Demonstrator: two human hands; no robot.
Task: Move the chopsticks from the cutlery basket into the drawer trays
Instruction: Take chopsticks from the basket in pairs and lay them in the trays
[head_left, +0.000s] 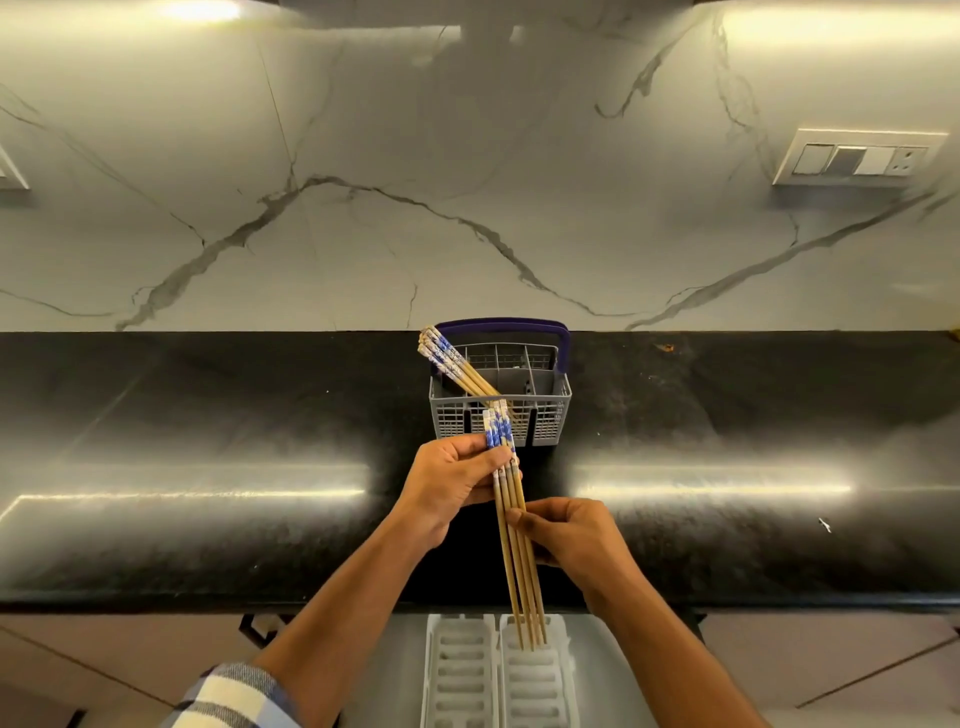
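Above the open drawer, both hands are clamped on one bunch of chopsticks (511, 519): left hand (457, 480) curled round the blue-patterned ends, right hand (563, 535) pinching the wooden shafts lower down. Tips hang over the right-hand of two white drawer trays (535, 680); can't tell if they touch it. A 2nd bunch of chopsticks (457, 366) leans in the grey cutlery basket (501, 410) w/ purple handle, which stands on the counter (208, 415) near the wall.

Step, as I read it: transfer of 1st bunch, approx halfway thru the job, since the basket isn't emptied yet. Next move prob calls for lowering the bunch flat along the tray's length and letting go w/ both hands w/o sticks rolling out or crossing; then back to the basket for the rest.

Counter is dark polished stone, glossy w/ light streaks. Wall behind is white marble w/ grey veins; switch plate (857, 158) at upper right. Checked sleeve (234, 696) shows on the left arm.
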